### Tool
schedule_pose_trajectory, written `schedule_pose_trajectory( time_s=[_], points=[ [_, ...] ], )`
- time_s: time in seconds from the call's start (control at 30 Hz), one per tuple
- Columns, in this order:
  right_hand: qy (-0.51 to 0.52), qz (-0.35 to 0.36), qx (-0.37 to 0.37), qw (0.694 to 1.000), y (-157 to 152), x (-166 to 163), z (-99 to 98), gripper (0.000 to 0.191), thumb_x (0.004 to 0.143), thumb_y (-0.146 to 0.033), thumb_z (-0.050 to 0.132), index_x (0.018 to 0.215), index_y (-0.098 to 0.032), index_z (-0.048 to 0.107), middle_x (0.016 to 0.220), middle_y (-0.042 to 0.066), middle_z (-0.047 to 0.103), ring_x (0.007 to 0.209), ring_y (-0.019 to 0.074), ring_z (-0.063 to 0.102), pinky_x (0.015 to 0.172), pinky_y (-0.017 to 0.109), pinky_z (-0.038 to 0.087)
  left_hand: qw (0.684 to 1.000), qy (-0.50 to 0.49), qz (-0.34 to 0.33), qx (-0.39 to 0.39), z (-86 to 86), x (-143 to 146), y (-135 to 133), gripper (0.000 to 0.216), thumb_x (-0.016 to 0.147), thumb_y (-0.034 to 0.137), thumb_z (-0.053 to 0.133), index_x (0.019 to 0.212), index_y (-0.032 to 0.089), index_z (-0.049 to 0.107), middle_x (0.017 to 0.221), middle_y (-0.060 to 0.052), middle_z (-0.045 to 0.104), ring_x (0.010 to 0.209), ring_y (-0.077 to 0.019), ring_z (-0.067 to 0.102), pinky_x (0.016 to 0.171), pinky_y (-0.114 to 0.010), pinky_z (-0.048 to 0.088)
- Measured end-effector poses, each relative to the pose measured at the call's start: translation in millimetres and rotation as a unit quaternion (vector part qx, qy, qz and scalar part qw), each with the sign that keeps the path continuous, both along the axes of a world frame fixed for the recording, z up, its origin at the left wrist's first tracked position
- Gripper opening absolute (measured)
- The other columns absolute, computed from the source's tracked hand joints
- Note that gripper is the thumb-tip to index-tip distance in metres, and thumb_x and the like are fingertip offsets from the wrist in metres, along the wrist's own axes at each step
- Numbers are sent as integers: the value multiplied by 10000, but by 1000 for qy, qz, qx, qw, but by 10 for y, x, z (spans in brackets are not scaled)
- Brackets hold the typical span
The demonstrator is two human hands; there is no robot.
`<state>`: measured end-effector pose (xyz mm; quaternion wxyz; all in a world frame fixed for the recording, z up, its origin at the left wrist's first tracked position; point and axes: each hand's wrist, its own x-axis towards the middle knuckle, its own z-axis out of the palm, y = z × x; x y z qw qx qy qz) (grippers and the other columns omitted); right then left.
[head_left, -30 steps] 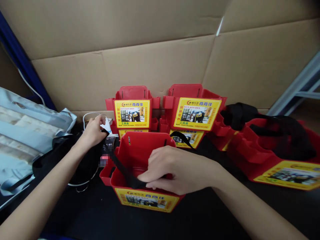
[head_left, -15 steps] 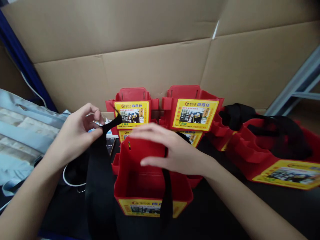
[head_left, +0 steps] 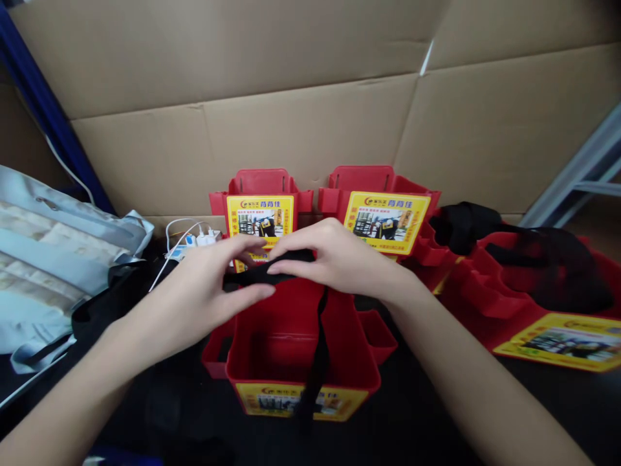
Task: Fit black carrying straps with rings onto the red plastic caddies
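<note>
Both my hands are over a red plastic tool box (head_left: 303, 307), which stands with its open top toward me and a yellow label on its front. A black webbing strap (head_left: 255, 274) runs between the hands above the box's back edge. My right hand (head_left: 339, 259) pinches it between thumb and fingers. The strap passes through my left hand (head_left: 206, 278), whose fingers curl around it with the thumb stretched out below; its grip is partly hidden. Another length of black strap (head_left: 320, 343) hangs down inside the box and over its front label.
Behind stand more red tool boxes with yellow labels (head_left: 264, 217) (head_left: 385, 220). At right, red boxes (head_left: 548, 317) hold bundled black straps (head_left: 557, 265). Plugs and white cables (head_left: 206, 236) lie at left beside a light blue bag (head_left: 58, 259). Cardboard (head_left: 291, 129) walls the back.
My left hand has moved right and down toward the box, bringing the strap with it. My right hand, open before, has risen slightly and closed on the strap.
</note>
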<state>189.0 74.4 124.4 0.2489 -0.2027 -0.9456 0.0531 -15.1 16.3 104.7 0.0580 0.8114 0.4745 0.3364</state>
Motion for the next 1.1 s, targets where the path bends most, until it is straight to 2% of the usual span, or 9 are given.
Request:
schedule_pose_trajectory(
  time_s=[0.1, 0.2, 0.3, 0.4, 0.57, 0.77, 0.93, 1.1],
  points=[
    [22, -21, -4, 1000, 26, -32, -32, 255, 818, -346, 523, 1006, -196, 607, 996, 26, 641, 881, 154, 572, 748, 262, 397, 998, -2, 53, 26, -18, 74, 55, 247, 768, 372, 550, 956, 241, 641, 867, -3, 689, 736, -207, 628, 656, -305, 478],
    [2, -67, -41, 997, 122, 70, -113, 379, 789, -388, 552, 1118, -198, 549, 934, 33, 642, 770, 136, 575, 666, 245, 401, 988, 53, 136, 44, -61, 61, 27, 166, 760, 334, 557, 793, 221, 674, 760, -10, 699, 647, -206, 626, 598, -297, 454],
    [-51, -91, -61, 993, 177, 168, -207, 260, 821, -339, 510, 989, -185, 635, 820, 34, 658, 676, 121, 570, 624, 236, 382, 980, 121, 156, 25, -145, 40, -20, 181, 777, 290, 515, 688, 205, 647, 658, -20, 673, 579, -196, 609, 513, -270, 408],
    [-49, -103, -46, 992, 131, 179, -250, 240, 825, -311, 501, 910, -166, 672, 802, 50, 666, 675, 122, 571, 630, 237, 369, 966, 179, 185, 20, -243, 32, -6, 169, 767, 268, 491, 660, 204, 604, 605, -28, 631, 536, -199, 582, 471, -274, 366],
    [-59, -96, -55, 992, 26, 153, -221, 245, 823, -307, 498, 881, -158, 684, 720, 39, 658, 580, 98, 532, 565, 229, 337, 957, 225, 181, 1, -309, 5, 80, 105, 738, 265, 486, 708, 206, 568, 689, -55, 629, 603, -220, 599, 529, -304, 390],
    [-49, -88, -75, 992, 61, 169, -233, 257, 816, -325, 507, 876, -150, 685, 702, 32, 648, 553, 86, 495, 548, 230, 321, 958, 226, 176, -5, -300, 77, 98, 101, 734, 233, 470, 707, 194, 559, 673, -59, 623, 629, -221, 603, 546, -302, 392],
    [-43, -77, -121, 989, 82, 169, -257, 300, 831, -359, 484, 913, -150, 683, 747, 29, 655, 586, 88, 490, 547, 228, 322, 955, 242, 167, -27, -300, 124, 92, 117, 743, 222, 456, 780, 196, 564, 725, -67, 628, 668, -229, 612, 526, -289, 378],
    [-24, -68, -194, 978, 164, 174, -254, 411, 844, -450, 431, 867, -128, 686, 732, 28, 640, 611, 94, 494, 539, 225, 331, 960, 236, 145, -28, -283, 130, 97, 129, 772, 215, 431, 799, 200, 556, 757, -70, 636, 723, -234, 622, 590, -306, 410]
  ],
)
